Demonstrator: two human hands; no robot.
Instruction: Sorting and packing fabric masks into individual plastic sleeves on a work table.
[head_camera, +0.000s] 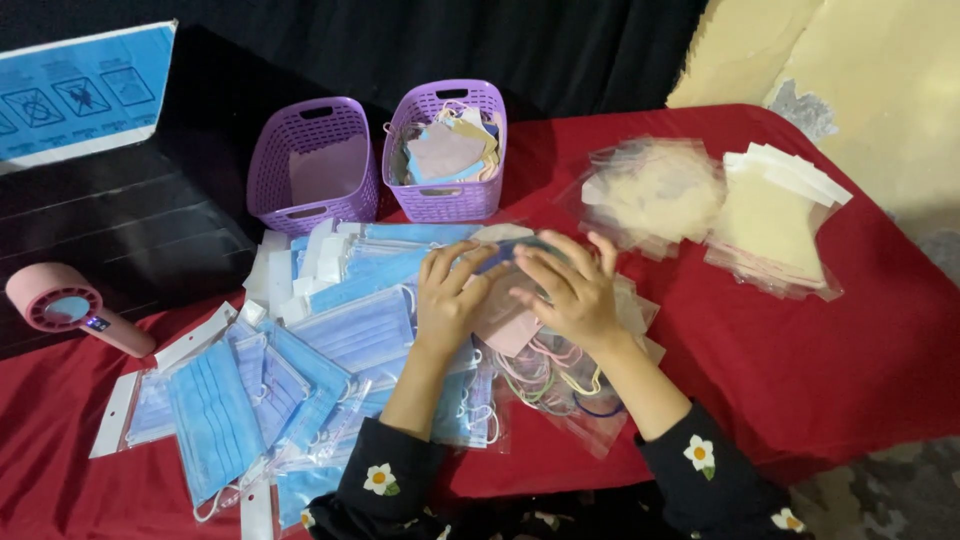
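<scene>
My left hand (448, 295) and my right hand (570, 290) rest side by side on a clear plastic pouch with pastel face masks (515, 325) inside, pink on top. Both hands press flat on it, fingers spread and slightly curled; coloured ear loops (560, 385) show through the pouch below my right wrist. A wide pile of packaged blue face masks (300, 370) lies to the left, partly under my left forearm. My sleeves are black with white flowers.
Two purple baskets stand at the back: an empty one (312, 165) and one (447, 150) filled with pastel masks. Stacks of clear pouches (650, 195) and cream masks (775, 215) lie at right on the red tablecloth (850, 340). A pink handheld fan (70, 308) lies at far left.
</scene>
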